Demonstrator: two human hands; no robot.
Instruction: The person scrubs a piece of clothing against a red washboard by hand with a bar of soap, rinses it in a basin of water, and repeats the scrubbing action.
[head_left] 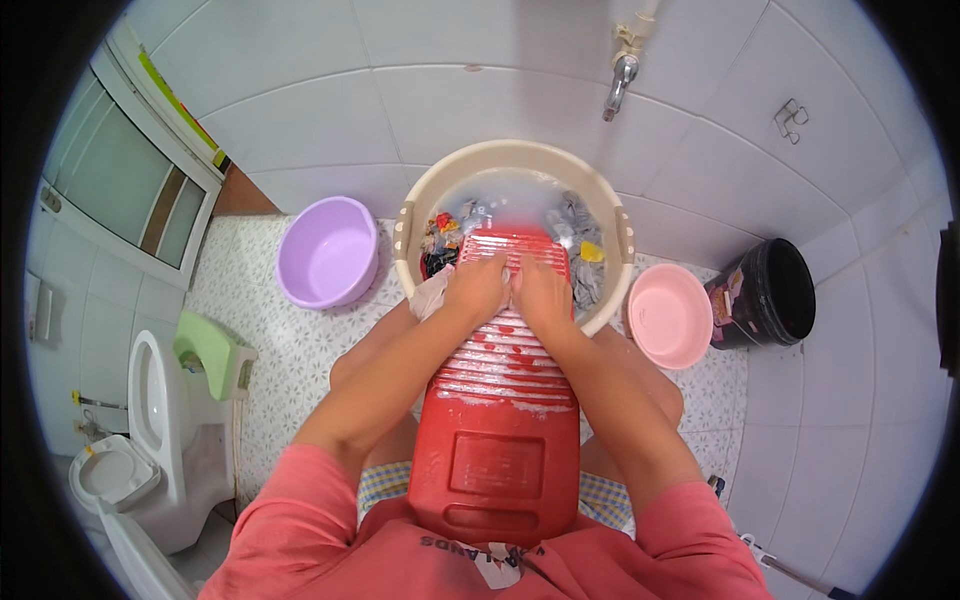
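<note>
A red plastic washboard [505, 400] slopes from my lap into a large beige basin [410, 205]. Its ridges are wet and streaked with white suds. My left hand [478, 288] is closed on a pale pink cloth [432, 292], pressed against the upper ridges; part of the cloth hangs over the board's left side. Right beside it, my right hand [543, 296] is also closed, with a bit of the same pale cloth showing between the two hands. Cloudy water and several soaked garments [572, 220] lie in the basin, among them a yellow piece [592, 251].
A purple basin [328, 252] stands at the left, a pink basin [671, 316] and a tilted black bucket [765, 295] at the right. A tap [620, 85] juts from the tiled wall. Further left are a green stool [213, 355] and a white toilet [160, 400].
</note>
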